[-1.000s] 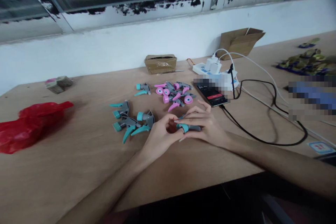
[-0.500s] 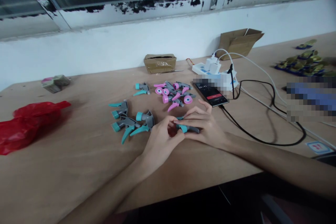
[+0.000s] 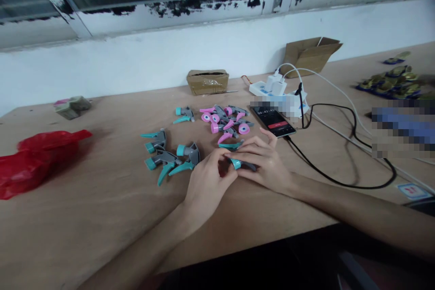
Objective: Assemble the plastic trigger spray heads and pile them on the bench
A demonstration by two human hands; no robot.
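Between my two hands is a grey trigger spray head with a teal collar [image 3: 236, 163], partly hidden by fingers. My left hand [image 3: 207, 179] is closed, thumb and fingers pinching at the collar end. Wrapped over the grey body is my right hand [image 3: 263, 158], also closed. A teal trigger [image 3: 231, 146] shows just beyond the right fingertips. Left of my hands lie several grey-and-teal spray heads [image 3: 162, 158], the closest almost touching my left hand. Farther back sits a pile of grey-and-pink spray heads [image 3: 224, 122], beside one more teal spray head [image 3: 184, 114].
A phone [image 3: 273, 120] showing a timer lies behind my right hand, its black cable [image 3: 326, 181] looping right. Along the wall stand a small carton [image 3: 208, 82], a power strip [image 3: 258, 89] and an open carton [image 3: 307, 56]. A red plastic bag [image 3: 41, 156] lies at the left.
My hands have shifted slightly around the spray head, and the teal trigger beyond the right fingertips shows more. The other things lie where they were.
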